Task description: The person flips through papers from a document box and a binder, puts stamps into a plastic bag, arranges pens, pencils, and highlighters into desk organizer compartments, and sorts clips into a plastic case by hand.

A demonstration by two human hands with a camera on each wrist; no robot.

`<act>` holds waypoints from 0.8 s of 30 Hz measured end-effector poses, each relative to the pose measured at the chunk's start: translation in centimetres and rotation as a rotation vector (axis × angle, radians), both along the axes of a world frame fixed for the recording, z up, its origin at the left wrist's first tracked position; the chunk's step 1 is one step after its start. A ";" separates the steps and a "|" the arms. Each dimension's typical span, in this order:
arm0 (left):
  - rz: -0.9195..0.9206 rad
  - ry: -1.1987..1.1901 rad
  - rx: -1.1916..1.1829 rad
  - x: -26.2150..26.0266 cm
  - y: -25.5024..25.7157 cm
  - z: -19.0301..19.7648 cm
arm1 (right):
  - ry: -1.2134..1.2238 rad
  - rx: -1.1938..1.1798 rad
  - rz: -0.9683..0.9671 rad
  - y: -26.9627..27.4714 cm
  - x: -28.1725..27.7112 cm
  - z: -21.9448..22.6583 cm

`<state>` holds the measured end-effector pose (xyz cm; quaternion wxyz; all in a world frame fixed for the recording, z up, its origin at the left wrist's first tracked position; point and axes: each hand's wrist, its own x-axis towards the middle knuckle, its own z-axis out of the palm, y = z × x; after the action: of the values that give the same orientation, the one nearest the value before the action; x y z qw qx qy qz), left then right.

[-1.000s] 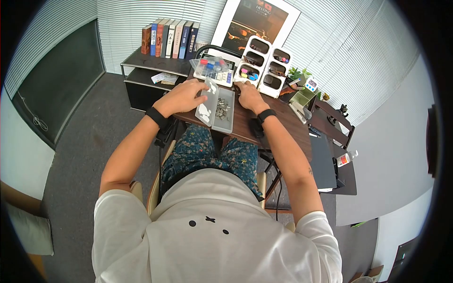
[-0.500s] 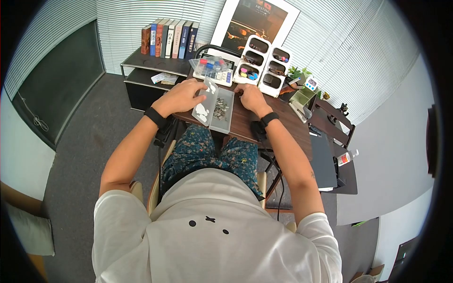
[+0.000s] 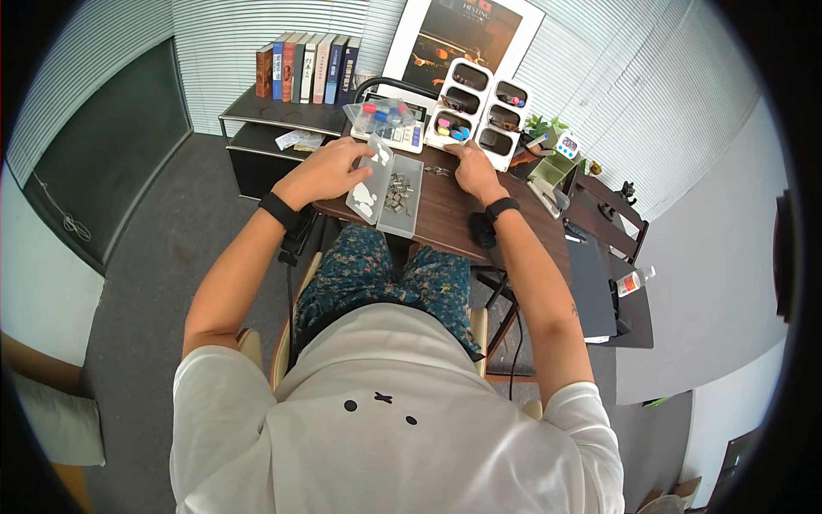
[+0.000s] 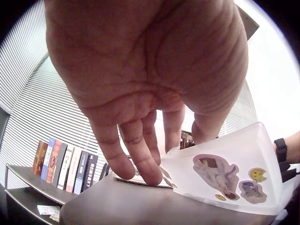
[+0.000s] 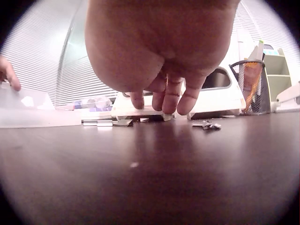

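My left hand (image 3: 325, 174) is at the raised, stickered lid (image 3: 371, 180) of a clear plastic box. In the left wrist view, that hand (image 4: 150, 79) has loosely extended fingers, and its thumb meets the lid's upper edge (image 4: 234, 138). Small metal pieces (image 3: 398, 192) lie in the box's tray (image 3: 401, 225). My right hand (image 3: 478, 174) reaches down at the foot of a white organizer (image 3: 437, 137). Seen from the right wrist, its fingers (image 5: 172, 96) hang loosely, tips beside a small shiny piece. Metal clips (image 5: 104, 123) and more clips (image 5: 207, 125) lie on the table.
Behind the box stand a white calculator (image 3: 411, 135) and a clear bag with red and blue items (image 3: 383, 116). A mesh pen holder (image 5: 253, 86) and a green rack (image 3: 548, 178) are at the right. Books (image 3: 308, 71) line the back-left shelf.
My right hand has moved to the right, away from the box, and small metal clips now show on the table beside it. The box has shifted slightly left; my left hand stays at the lid.
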<state>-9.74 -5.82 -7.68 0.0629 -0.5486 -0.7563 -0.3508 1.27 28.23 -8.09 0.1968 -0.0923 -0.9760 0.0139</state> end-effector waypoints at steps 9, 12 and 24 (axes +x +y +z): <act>0.005 -0.010 -0.031 0.1 -0.1 0.3 | -0.258 0.080 -0.035 -0.4 -0.6 0.3; 0.006 -0.008 -0.036 0.1 -0.2 0.2 | -0.285 0.104 -0.081 -1.3 -0.2 0.3; 0.016 -0.014 -0.056 0.4 -0.1 0.5 | -0.433 0.174 -0.257 -4.6 -0.3 0.6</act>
<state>-9.29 -5.96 -7.21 0.0449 -0.5417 -0.7707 -0.3327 0.95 23.68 -7.50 -0.0094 -0.1990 -0.9732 -0.1151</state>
